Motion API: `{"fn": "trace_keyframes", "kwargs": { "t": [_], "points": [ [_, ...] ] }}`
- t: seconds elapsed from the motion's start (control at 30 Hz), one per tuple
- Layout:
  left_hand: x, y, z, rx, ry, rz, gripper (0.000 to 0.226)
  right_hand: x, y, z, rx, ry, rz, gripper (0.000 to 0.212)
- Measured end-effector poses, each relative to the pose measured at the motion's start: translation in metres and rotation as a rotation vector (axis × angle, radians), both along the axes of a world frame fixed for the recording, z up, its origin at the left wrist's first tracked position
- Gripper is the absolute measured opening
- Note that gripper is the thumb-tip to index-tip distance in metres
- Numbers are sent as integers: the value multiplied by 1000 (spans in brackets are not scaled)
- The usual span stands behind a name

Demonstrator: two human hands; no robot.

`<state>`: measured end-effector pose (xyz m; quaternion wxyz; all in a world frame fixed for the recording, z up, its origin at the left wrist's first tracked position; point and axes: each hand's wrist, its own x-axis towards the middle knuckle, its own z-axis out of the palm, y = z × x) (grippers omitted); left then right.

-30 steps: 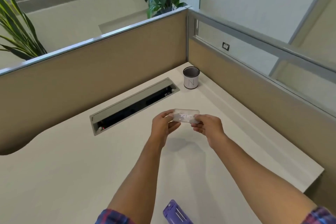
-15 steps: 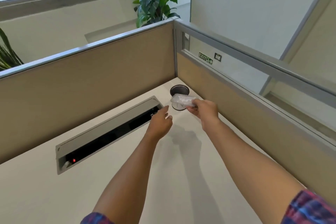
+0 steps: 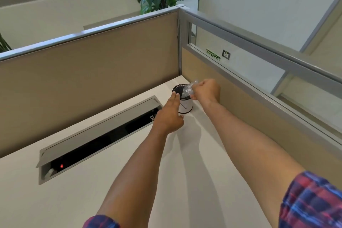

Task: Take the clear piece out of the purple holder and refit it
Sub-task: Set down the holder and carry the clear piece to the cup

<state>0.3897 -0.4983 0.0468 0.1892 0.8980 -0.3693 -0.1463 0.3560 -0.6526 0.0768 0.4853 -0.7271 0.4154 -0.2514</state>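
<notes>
The right hand (image 3: 207,89) has its fingers curled tight round the clear plastic piece (image 3: 188,89), tilted with its lower end over the mouth of the round white cup with dark mesh inside (image 3: 183,101), far right on the white desk (image 3: 185,163). The left hand (image 3: 169,118), fingers straight and together, touches the cup's left side. The cup's contents cannot be seen.

Both bare forearms stretch forward and converge, plaid sleeves pushed up near the elbows. The left hand (image 3: 169,116) lies palm down with straight fingers (image 3: 175,98) pointing away, their tips touching something ahead. The right hand (image 3: 208,89) is curled into a loose fist, wrist bent, fingertips pinched tight on a small clear item.
</notes>
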Motion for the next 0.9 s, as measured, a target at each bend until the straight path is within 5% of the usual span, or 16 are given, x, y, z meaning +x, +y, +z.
{"fn": "trace_keyframes", "kwargs": {
  "t": [0.1,0.3,0.9],
  "points": [
    [1,-5,-5,28,-20,-4,84,6,-4,7,-492,208,151,30],
    [2,-7,-9,53,-62,-9,88,10,-9,11,-1069,445,528,17],
    [2,-8,-9,52,4,23,91,-19,11,14,-1165,356,447,30]
  ]
}}
